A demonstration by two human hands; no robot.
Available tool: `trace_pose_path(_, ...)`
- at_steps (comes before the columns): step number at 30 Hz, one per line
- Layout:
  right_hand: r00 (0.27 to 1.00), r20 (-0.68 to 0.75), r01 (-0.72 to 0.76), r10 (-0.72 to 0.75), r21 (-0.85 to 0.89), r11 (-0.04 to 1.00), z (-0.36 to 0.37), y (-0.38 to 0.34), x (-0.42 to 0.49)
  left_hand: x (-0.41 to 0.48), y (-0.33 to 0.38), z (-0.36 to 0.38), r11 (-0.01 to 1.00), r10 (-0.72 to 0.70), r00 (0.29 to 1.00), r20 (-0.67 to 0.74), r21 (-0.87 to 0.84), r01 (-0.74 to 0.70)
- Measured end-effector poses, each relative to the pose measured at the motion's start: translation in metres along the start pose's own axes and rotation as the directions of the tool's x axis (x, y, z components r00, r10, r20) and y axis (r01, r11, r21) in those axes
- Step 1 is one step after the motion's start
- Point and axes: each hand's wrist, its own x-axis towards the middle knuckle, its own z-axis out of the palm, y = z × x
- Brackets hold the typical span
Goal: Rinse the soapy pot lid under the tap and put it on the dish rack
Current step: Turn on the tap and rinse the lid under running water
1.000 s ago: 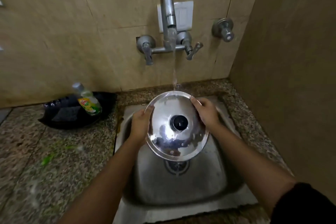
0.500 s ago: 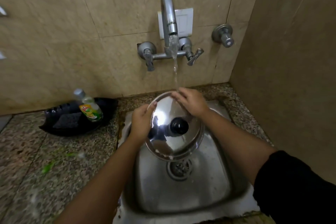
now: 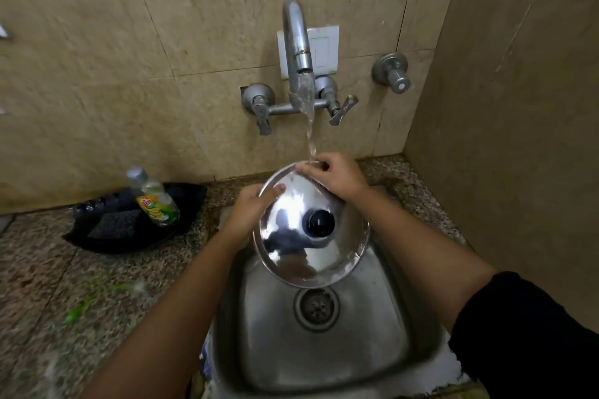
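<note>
A shiny steel pot lid (image 3: 301, 256) with a black knob (image 3: 321, 222) is held tilted over the steel sink (image 3: 382, 343). My left hand (image 3: 249, 210) grips its left rim, thumb on the top face. My right hand (image 3: 335, 176) grips the far rim at the top, right under the stream. Water runs from the tap (image 3: 296, 52) onto the lid's far edge and my right fingers. No dish rack is in view.
A black tray (image 3: 97, 236) on the granite counter at the left holds a dish soap bottle (image 3: 155, 201) and a dark scrub pad (image 3: 111, 223). Tiled walls close in behind and to the right. A separate valve (image 3: 393, 73) sticks out of the wall.
My right hand slid from the lid's right rim up to its far rim under the stream. The lid tilted more toward me and soap patches on its face have washed off.
</note>
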Motion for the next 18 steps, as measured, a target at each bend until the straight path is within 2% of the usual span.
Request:
trace_pose_path(2, 0.991, 0.102, 0.096, -0.086, -0.098, 0.991, 0.006, -0.008, -0.001, 0.004, 0.007, 0.002, 0.996, 0.017, 0.997, 0.077, 0.085, -0.023)
trace_pose_path(3, 0.991, 0.1, 0.098, -0.089, -0.089, 0.991, 0.006, -0.007, -0.001, 0.005, 0.007, 0.005, 0.996, 0.041, 0.998, 0.056, 0.074, -0.045)
trace_pose_path(5, 1.0, -0.009, 0.005, -0.005, 0.002, 1.0, 0.003, 0.002, 0.0, 0.001, 0.004, 0.007, 0.998, 0.061, 0.995, -0.075, -0.003, -0.061)
trace_pose_path(7, 0.985, -0.139, -0.092, 0.101, 0.069, 0.993, 0.0, 0.01, 0.0, -0.003, -0.002, 0.005, 0.991, 0.016, 0.986, -0.167, -0.13, -0.038)
trace_pose_path(9, 0.989, -0.12, -0.095, 0.091, -0.028, 0.995, -0.001, 0.005, 0.001, -0.002, -0.001, 0.003, 0.99, -0.02, 0.995, -0.1, -0.141, 0.005)
trace_pose_path(11, 0.999, 0.029, 0.027, -0.023, -0.141, 0.99, 0.004, -0.006, 0.001, 0.004, 0.003, 0.002, 1.0, -0.001, 1.0, 0.009, -0.017, 0.001)
trace_pose_path(12, 0.996, 0.063, 0.07, -0.062, -0.148, 0.986, 0.005, -0.009, 0.001, 0.006, 0.005, 0.003, 1.0, 0.008, 1.0, 0.011, 0.017, -0.009)
trace_pose_path(13, 0.997, 0.055, 0.057, -0.051, -0.115, 0.992, 0.004, -0.006, 0.001, 0.006, 0.004, 0.004, 0.999, 0.022, 0.999, -0.027, 0.024, -0.021)
trace_pose_path(15, 0.997, -0.05, -0.051, 0.051, 0.011, 0.999, 0.001, 0.002, 0.001, 0.004, -0.002, 0.003, 0.998, 0.015, 0.994, -0.107, -0.056, -0.021)
trace_pose_path(17, 0.989, -0.128, -0.077, 0.077, 0.008, 0.997, 0.0, 0.004, 0.0, 0.004, -0.005, 0.0, 0.989, -0.031, 0.997, -0.069, -0.143, 0.02)
trace_pose_path(18, 0.996, -0.085, -0.043, 0.039, -0.038, 0.998, 0.001, 0.001, 0.0, 0.005, -0.003, -0.001, 0.99, -0.044, 0.999, -0.006, -0.135, 0.043)
